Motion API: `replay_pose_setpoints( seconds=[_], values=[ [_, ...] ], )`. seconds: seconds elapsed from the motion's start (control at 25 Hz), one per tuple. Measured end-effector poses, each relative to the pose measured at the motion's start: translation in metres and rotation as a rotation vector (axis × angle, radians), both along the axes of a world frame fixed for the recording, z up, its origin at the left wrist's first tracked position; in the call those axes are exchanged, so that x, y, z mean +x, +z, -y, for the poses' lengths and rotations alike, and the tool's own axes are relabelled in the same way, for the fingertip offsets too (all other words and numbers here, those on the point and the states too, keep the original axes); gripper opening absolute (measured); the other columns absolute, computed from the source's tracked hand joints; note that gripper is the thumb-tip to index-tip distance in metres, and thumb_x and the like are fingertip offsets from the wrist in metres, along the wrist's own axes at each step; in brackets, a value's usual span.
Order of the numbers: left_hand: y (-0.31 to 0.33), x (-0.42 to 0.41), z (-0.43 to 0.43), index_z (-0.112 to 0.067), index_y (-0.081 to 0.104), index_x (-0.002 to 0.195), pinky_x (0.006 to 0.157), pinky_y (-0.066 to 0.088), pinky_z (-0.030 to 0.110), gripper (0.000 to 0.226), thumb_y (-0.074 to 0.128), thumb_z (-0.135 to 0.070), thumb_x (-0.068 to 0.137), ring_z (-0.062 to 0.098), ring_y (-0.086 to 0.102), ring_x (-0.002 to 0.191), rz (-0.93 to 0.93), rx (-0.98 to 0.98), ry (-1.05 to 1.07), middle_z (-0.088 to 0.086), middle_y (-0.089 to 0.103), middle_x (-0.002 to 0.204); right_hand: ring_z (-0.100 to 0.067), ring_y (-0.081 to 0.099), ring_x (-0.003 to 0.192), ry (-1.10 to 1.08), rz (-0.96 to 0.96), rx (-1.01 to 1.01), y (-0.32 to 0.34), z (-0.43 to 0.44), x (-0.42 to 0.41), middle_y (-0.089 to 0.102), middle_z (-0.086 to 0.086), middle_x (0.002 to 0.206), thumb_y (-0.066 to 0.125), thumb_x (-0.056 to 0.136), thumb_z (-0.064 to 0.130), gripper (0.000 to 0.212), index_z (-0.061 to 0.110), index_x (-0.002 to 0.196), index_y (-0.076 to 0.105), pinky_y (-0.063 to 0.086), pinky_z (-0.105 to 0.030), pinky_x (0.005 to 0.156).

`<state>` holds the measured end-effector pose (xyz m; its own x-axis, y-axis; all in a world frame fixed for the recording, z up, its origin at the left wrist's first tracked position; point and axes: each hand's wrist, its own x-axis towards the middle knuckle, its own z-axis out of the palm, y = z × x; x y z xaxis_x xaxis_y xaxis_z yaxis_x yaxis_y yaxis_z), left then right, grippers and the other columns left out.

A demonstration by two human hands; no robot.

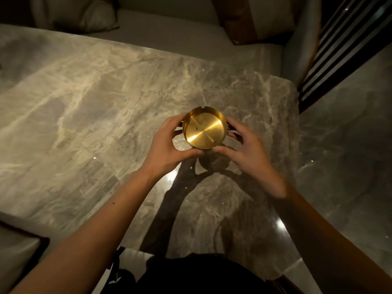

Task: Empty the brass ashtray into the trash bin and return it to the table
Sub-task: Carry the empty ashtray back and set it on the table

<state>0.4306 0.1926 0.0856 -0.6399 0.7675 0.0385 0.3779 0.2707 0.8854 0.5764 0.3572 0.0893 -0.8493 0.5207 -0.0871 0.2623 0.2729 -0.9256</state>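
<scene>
A round brass ashtray [204, 129] with a shiny flat bottom is held between both hands above the grey marble table [89, 107]. It casts a shadow on the marble below, so it hangs a little above the surface. My left hand [167, 143] cups its left side, thumb under the near rim. My right hand [248, 153] cups its right side, thumb also at the near rim. The bowl shows only a few dark specks. No trash bin is in view.
A light sofa seat [169, 28] with cushions [84, 13] runs behind the table. Another cushion [19, 251] lies at the near left. The table's right edge borders a glossy marble floor [347, 155]. A dark slatted screen [343, 45] stands at the far right.
</scene>
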Motion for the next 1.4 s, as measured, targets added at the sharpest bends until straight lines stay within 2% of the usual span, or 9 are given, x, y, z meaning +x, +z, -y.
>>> replay_pose_setpoints(
  seconds=[0.08, 0.24, 0.4, 0.52, 0.68, 0.88, 1.0, 1.28, 1.4],
  values=[
    [0.008, -0.004, 0.013, -0.027, 0.048, 0.136, 0.093, 0.043, 0.008, 0.090, 0.091, -0.039, 0.058, -0.002, 0.053, 0.115, -0.006, -0.033, 0.058, -0.013, 0.051, 0.128, -0.009, 0.053, 0.124, 0.032, -0.001, -0.007, 0.002, 0.006, -0.010, 0.053, 0.003, 0.139, 0.085, 0.069, 0.025, 0.081, 0.035, 0.138, 0.045, 0.047, -0.036, 0.106],
    [0.020, -0.014, 0.039, -0.021, 0.047, 0.139, 0.098, 0.046, 0.021, 0.092, 0.091, -0.035, 0.059, 0.008, 0.053, 0.119, -0.058, -0.069, 0.144, -0.004, 0.053, 0.134, -0.009, 0.055, 0.121, 0.125, -0.016, 0.014, 0.001, 0.019, -0.038, 0.055, 0.004, 0.138, 0.085, 0.068, 0.030, 0.081, 0.036, 0.138, 0.046, 0.049, -0.039, 0.103],
    [0.022, -0.034, 0.081, -0.020, 0.048, 0.138, 0.096, 0.044, 0.010, 0.091, 0.091, -0.034, 0.059, 0.008, 0.053, 0.118, -0.041, -0.075, 0.244, -0.006, 0.053, 0.130, -0.007, 0.054, 0.121, 0.212, -0.008, 0.046, 0.003, 0.052, -0.078, 0.054, 0.004, 0.139, 0.084, 0.067, 0.035, 0.082, 0.029, 0.140, 0.046, 0.048, -0.034, 0.104],
    [0.017, -0.072, 0.116, -0.019, 0.048, 0.138, 0.096, 0.045, 0.012, 0.093, 0.091, -0.035, 0.057, 0.008, 0.053, 0.118, -0.044, -0.088, 0.265, -0.003, 0.053, 0.132, -0.007, 0.053, 0.121, 0.256, -0.019, 0.050, -0.001, 0.087, -0.120, 0.054, 0.005, 0.137, 0.083, 0.069, 0.035, 0.081, 0.030, 0.140, 0.046, 0.047, -0.036, 0.105],
    [0.006, -0.142, 0.177, -0.020, 0.048, 0.139, 0.099, 0.046, 0.022, 0.094, 0.090, -0.038, 0.057, 0.008, 0.054, 0.118, -0.023, -0.095, 0.232, -0.003, 0.053, 0.133, -0.008, 0.053, 0.122, 0.238, 0.003, 0.071, -0.016, 0.149, -0.183, 0.055, 0.005, 0.136, 0.084, 0.070, 0.035, 0.080, 0.031, 0.140, 0.045, 0.046, -0.037, 0.106],
    [0.002, -0.216, 0.248, -0.020, 0.048, 0.137, 0.099, 0.043, 0.017, 0.092, 0.092, -0.030, 0.057, 0.004, 0.053, 0.114, -0.004, -0.107, 0.195, -0.007, 0.051, 0.129, -0.009, 0.053, 0.123, 0.209, 0.021, 0.052, -0.018, 0.226, -0.250, 0.055, 0.004, 0.136, 0.083, 0.070, 0.033, 0.079, 0.030, 0.140, 0.045, 0.045, -0.037, 0.107],
    [0.003, -0.238, 0.280, -0.019, 0.047, 0.139, 0.101, 0.042, 0.019, 0.094, 0.092, -0.030, 0.057, 0.009, 0.052, 0.119, 0.027, -0.118, 0.221, -0.002, 0.051, 0.134, -0.007, 0.051, 0.123, 0.237, 0.018, 0.069, -0.012, 0.256, -0.275, 0.053, 0.006, 0.137, 0.082, 0.071, 0.038, 0.079, 0.029, 0.140, 0.045, 0.045, -0.036, 0.107],
    [0.016, -0.250, 0.330, -0.019, 0.047, 0.138, 0.099, 0.042, 0.019, 0.092, 0.091, -0.030, 0.059, 0.009, 0.052, 0.117, -0.010, -0.112, 0.352, -0.001, 0.052, 0.133, -0.007, 0.054, 0.118, 0.367, -0.035, 0.113, 0.001, 0.292, -0.315, 0.056, 0.004, 0.134, 0.083, 0.070, 0.036, 0.078, 0.021, 0.139, 0.048, 0.044, -0.024, 0.102],
    [0.019, -0.249, 0.346, -0.019, 0.047, 0.138, 0.097, 0.041, 0.016, 0.092, 0.091, -0.031, 0.058, 0.007, 0.051, 0.116, -0.025, -0.121, 0.408, -0.004, 0.051, 0.132, -0.007, 0.053, 0.120, 0.439, -0.051, 0.105, 0.000, 0.304, -0.326, 0.056, 0.004, 0.135, 0.083, 0.071, 0.036, 0.079, 0.021, 0.139, 0.047, 0.044, -0.026, 0.103]
  ],
)
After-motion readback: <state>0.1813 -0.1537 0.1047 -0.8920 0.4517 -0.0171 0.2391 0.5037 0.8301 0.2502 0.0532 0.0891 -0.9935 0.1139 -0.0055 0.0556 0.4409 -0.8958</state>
